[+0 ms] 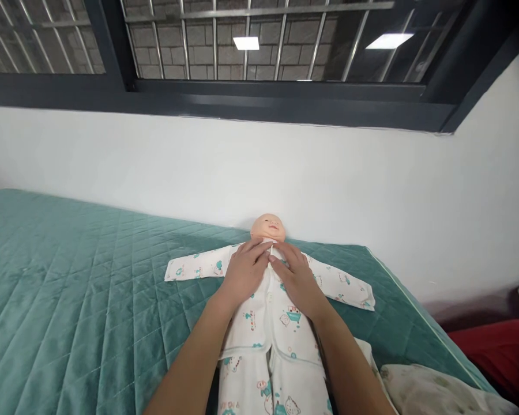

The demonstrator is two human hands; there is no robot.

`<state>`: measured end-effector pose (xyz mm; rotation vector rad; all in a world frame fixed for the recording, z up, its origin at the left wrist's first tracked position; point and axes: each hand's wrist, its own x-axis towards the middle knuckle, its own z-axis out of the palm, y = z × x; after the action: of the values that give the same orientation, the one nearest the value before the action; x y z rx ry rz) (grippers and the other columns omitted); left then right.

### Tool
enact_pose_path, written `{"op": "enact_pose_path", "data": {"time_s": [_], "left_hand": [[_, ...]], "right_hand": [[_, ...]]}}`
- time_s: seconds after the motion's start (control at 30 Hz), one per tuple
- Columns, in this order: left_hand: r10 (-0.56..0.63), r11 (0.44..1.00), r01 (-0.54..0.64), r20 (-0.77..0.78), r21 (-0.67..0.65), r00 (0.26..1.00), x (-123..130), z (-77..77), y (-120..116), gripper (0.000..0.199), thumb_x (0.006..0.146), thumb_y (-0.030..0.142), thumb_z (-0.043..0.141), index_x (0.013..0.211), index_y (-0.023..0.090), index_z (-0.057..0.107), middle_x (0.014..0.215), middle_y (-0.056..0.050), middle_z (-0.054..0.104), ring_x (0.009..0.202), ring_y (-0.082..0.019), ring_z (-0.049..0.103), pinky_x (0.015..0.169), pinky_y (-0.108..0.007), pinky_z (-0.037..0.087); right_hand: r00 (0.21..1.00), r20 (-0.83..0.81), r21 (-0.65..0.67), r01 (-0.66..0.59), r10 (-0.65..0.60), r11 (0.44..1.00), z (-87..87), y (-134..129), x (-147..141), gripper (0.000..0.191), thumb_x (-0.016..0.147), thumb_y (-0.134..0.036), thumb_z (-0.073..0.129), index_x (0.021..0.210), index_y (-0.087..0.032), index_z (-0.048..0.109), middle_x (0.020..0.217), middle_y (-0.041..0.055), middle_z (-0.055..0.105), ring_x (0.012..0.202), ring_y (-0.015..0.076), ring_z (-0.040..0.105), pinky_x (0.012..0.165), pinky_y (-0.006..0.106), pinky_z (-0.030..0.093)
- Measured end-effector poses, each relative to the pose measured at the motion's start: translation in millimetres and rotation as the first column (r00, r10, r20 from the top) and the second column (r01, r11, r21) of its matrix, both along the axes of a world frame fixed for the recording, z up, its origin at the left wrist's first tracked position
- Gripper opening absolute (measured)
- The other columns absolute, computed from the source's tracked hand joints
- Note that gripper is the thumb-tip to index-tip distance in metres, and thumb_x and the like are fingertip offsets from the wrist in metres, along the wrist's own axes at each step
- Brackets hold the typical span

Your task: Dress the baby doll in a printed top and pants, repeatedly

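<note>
A baby doll [268,223] lies on its back, its head near the wall. It is dressed in a white baby jacket [253,323] with teal and orange cartoon prints, both sleeves spread out sideways. Matching white baby pants [242,386] show below the jacket's hem. At the top of the jacket's front opening, just under the doll's chin, my left hand [247,268] and my right hand [297,278] meet with bent fingers on the edges of the cloth. My fingers partly hide the collar and any fastener there.
A green quilted bedspread [69,288] lies under the doll. Behind it rise a white wall [177,167] and a dark-framed window [285,104] with metal bars. At the lower right are a pale patterned cloth bundle [436,392] and a red item [497,351].
</note>
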<state>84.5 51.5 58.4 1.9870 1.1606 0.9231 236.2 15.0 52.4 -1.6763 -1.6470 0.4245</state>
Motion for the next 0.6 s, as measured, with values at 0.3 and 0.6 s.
{"op": "enact_pose_path", "data": {"time_s": [0.3,0.6], "left_hand": [[-0.051,0.995,0.053,-0.016,0.085,0.999,0,-1.4,-1,0.041,0.099,0.032,0.036,0.127,0.03,0.066,0.148,0.002,0.053,0.144,-0.02,0.037,0.122,-0.041,0.026],[0.044,0.997,-0.051,0.127,0.055,0.991,0,0.4,-5,0.026,0.095,0.03,0.049,0.108,0.025,0.071,0.142,-0.004,0.056,0.133,-0.021,0.049,0.116,-0.038,0.034]], "right_hand": [[0.997,-0.066,0.009,-0.037,0.037,0.999,7.0,-3,-3,0.049,0.094,-0.052,0.044,0.138,-0.034,0.052,0.15,0.0004,0.048,0.141,0.0273,0.036,0.117,0.05,0.027],[0.904,-0.421,0.057,0.116,-0.081,0.992,7.0,-17,-6,0.025,0.086,-0.042,0.058,0.104,-0.027,0.063,0.128,0.0027,0.064,0.115,0.0248,0.061,0.102,0.043,0.045]]}}
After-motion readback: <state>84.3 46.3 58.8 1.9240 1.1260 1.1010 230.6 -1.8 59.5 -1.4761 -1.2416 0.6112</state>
